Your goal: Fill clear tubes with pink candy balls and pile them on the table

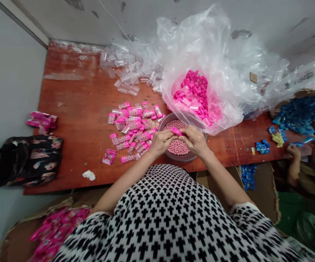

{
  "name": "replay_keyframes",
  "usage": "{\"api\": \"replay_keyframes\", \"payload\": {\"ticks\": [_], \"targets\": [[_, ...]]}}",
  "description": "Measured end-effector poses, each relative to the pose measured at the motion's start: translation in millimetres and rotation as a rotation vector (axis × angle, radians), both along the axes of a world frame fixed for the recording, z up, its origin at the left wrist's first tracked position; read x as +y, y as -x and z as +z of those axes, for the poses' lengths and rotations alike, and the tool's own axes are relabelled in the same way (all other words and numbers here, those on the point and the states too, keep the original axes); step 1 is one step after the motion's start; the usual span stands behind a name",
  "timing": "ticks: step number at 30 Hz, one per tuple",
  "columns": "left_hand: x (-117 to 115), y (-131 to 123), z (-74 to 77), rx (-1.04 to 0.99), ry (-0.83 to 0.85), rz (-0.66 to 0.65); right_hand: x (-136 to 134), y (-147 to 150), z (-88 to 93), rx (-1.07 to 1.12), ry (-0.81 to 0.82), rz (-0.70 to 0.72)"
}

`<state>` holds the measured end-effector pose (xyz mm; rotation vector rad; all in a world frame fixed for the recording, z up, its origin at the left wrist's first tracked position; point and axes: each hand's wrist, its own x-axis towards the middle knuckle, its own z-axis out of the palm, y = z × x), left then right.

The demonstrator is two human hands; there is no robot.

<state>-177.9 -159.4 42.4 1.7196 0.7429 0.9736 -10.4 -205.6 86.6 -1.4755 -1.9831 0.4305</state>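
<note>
My left hand [162, 141] and my right hand [195, 141] meet over a round bowl [186, 157] of small pink beads [177, 147]. Between them they pinch a bright pink plastic cap [176, 131], one hand on each side. Fingers cover part of the cap, and whether a tube is joined to it I cannot tell. Left of the bowl lies a pile of clear tubes [135, 125] with pink caps and pink beads inside. Behind the bowl, an open clear plastic bag [170, 85] holds loose pink caps [195, 89].
Empty clear tubes [130, 78] lie at the back. A pink packet [109, 157], a crumpled white scrap [89, 175] and a floral bag [37, 160] are on the left. A box of pink packets [61, 229] stands below. At right, a co-worker's hands [294, 151] handle blue packets [302, 116].
</note>
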Motion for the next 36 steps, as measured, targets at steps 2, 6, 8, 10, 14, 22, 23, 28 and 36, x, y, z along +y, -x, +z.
{"api": "replay_keyframes", "payload": {"ticks": [2,6,8,10,14,22,23,28,36], "targets": [[4,1,3.3,-0.002,0.050,-0.014,0,-2,-4.1,0.013,0.030,-0.007],[13,3,6.1,-0.003,0.223,-0.067,10,-11,-1.8,0.025,0.120,0.073],[15,3,6.8,0.009,0.267,-0.136,18,-15,8.9,-0.062,0.138,0.193],[15,4,6.0,0.012,0.298,-0.189,26,-18,21.9,-0.199,0.140,0.344],[10,5,-2.7,-0.036,0.462,-0.102,33,-20,31.1,-0.351,0.106,0.443],[7,-3,-11.9,-0.310,0.829,0.235,13,0,-20.7,-0.228,0.054,0.096],[6,-6,-11.9,-0.336,0.845,0.253,12,5,-25.9,-0.232,0.048,0.056],[2,-19,-15.7,-0.382,0.856,0.312,15,12,-41.7,-0.295,0.017,-0.077],[1,-24,-26.9,-0.369,0.862,0.274,26,9,-48.9,-0.350,0.104,0.006]]}}
